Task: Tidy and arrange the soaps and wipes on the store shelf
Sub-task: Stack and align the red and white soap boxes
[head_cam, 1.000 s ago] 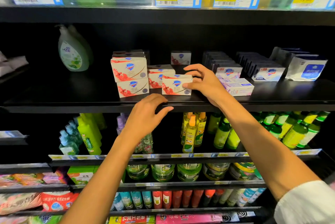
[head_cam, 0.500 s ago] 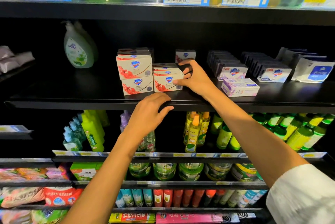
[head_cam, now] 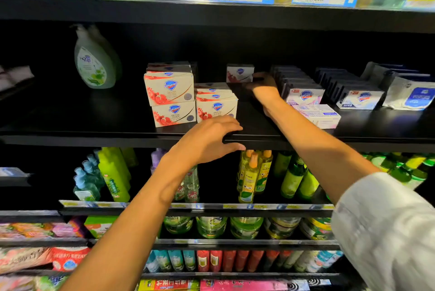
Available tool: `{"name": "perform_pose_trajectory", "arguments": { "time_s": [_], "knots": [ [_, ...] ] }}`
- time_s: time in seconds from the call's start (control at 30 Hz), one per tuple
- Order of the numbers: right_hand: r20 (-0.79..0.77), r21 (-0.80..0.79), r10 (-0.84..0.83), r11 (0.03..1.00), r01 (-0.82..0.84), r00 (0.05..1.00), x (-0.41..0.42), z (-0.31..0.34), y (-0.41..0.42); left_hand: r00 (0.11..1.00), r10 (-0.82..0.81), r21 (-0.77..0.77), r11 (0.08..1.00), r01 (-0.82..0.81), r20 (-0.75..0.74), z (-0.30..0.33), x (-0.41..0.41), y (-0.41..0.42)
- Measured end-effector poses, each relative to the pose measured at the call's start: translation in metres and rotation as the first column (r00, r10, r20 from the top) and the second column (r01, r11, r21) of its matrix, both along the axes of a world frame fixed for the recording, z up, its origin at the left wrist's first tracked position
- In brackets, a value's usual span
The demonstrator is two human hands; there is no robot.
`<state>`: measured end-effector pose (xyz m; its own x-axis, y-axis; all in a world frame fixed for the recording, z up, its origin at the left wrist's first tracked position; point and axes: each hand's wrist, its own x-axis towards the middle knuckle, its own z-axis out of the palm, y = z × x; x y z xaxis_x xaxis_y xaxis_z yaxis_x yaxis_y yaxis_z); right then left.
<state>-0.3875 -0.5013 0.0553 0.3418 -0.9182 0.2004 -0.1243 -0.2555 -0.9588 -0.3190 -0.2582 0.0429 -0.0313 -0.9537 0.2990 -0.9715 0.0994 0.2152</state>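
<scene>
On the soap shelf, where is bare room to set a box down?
Bare black shelf lies between the green pump bottle and the stacked cream soap boxes. Right of the right hand, the purple soap box and white wipe packs crowd it.

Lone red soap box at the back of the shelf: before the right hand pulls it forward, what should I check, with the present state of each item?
1. Right hand has reached the lone red soap box: ok, its fingers are at the box's right edge.
2. Firm hold on that box: cannot tell, the fingers lie in deep shadow.
3. Free path forward: ok, bare shelf lies in front of the box.
4. Front red soap boxes lined up beside the two-high stack: ok.
5. Left hand out of the way: ok, it rests on the shelf's front edge.
6. Pink soap box aligned: not ok, it lies askew.
</scene>
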Motion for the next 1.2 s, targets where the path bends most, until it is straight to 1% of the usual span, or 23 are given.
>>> {"name": "perform_pose_trajectory", "arguments": {
  "time_s": [0.07,0.1,0.23,0.4,0.57,0.63,0.8,0.93,1.1,1.2],
  "knots": [
    [-0.085,-0.019,-0.023,1.000,0.021,0.996,0.012,0.002,-0.019,0.999,0.003,0.006,1.000,-0.003,-0.044,-0.002,0.006,-0.005],
    [-0.100,-0.021,-0.037,0.999,0.035,0.994,0.016,0.006,-0.025,0.997,0.003,0.004,1.000,-0.002,-0.074,-0.004,0.009,-0.004],
    [-0.046,-0.022,-0.060,0.998,0.059,0.997,0.028,0.006,-0.046,0.987,-0.025,-0.051,0.999,0.017,-0.158,-0.008,0.013,-0.001],
    [-0.044,-0.006,-0.056,0.998,0.056,0.997,0.052,0.005,-0.074,0.986,0.006,-0.038,0.999,-0.013,-0.168,-0.006,0.014,-0.003],
    [-0.125,-0.040,-0.077,0.997,0.072,0.989,0.061,0.010,-0.078,0.976,0.002,-0.021,1.000,-0.007,-0.220,-0.008,0.016,-0.005],
    [-0.134,-0.050,-0.079,0.996,0.073,0.988,0.062,0.010,-0.081,0.973,0.000,-0.021,1.000,-0.005,-0.231,-0.008,0.016,-0.005],
    [-0.201,-0.013,-0.051,0.999,0.050,0.978,0.063,0.012,-0.081,0.974,0.001,-0.045,0.999,-0.012,-0.226,-0.005,0.012,-0.002],
    [-0.154,0.016,-0.064,0.998,0.067,0.986,0.057,0.012,-0.067,0.981,-0.008,-0.034,0.999,0.002,-0.196,-0.004,0.012,-0.001],
    [-0.054,-0.082,-0.149,0.986,0.144,0.987,0.043,0.014,-0.052,0.983,-0.005,-0.026,1.000,0.000,-0.185,-0.004,0.012,-0.001],
    [-0.022,-0.095,-0.163,0.982,0.160,0.986,0.031,0.019,-0.033,0.977,0.005,-0.005,1.000,-0.007,-0.211,-0.002,0.010,-0.001]
  ]
}}
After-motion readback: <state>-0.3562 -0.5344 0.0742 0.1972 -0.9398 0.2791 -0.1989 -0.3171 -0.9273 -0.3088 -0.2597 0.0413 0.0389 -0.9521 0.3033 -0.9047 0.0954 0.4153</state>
